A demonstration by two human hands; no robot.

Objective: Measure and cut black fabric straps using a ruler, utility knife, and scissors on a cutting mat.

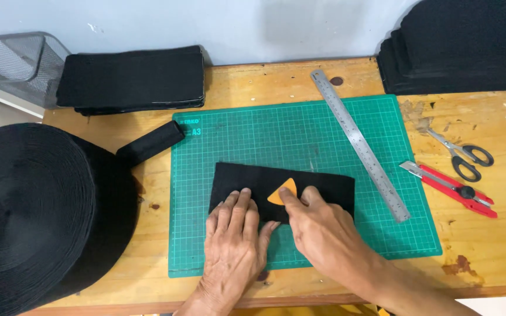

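A black fabric rectangle lies flat on the green cutting mat, near its lower middle. The left hand rests palm-down with fingers spread, pressing the cloth's lower left part. The right hand lies beside it, fingers drawn together, fingertips touching a small orange triangular piece (rounded at the corners) that sits on the cloth; neither hand grips anything. The mat bears a small white printed label at its top left corner. A steel ruler runs diagonally across the mat's right side. Scissors and a red utility knife lie on the wooden table, right of the mat. A big roll of black webbing sits at left, with stacks of black cut pieces behind.
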